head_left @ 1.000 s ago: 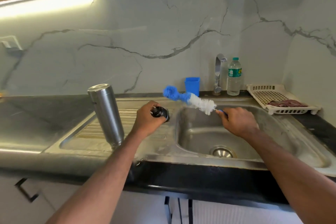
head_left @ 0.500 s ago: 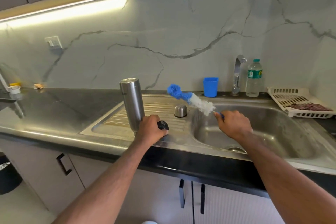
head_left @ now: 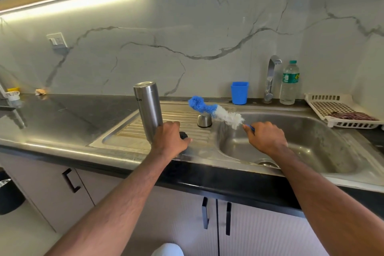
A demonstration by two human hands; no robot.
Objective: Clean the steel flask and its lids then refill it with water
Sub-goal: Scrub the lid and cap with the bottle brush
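The steel flask (head_left: 148,110) stands upside down on the ribbed drainboard (head_left: 182,118). My left hand (head_left: 169,140) is just right of the flask's lower end, low over the drainboard, and holds a small black lid (head_left: 184,135) that is mostly hidden under my fingers. A steel cap (head_left: 204,120) sits on the drainboard near the basin. My right hand (head_left: 267,138) grips the blue handle of a bottle brush (head_left: 216,111) over the sink basin (head_left: 311,141). The blue and white bristles point left, above the steel cap.
A tap (head_left: 271,78), a plastic water bottle (head_left: 289,83) and a blue cup (head_left: 239,92) line the back ledge. A white basket (head_left: 336,108) with a dark cloth (head_left: 353,115) sits at the right. Dark counter (head_left: 62,114) stretches left. Cabinet doors lie below.
My left hand carried the black lid from beside the basin down and left to the flask's base. The steel cap came into sight. My right hand kept the brush over the basin.
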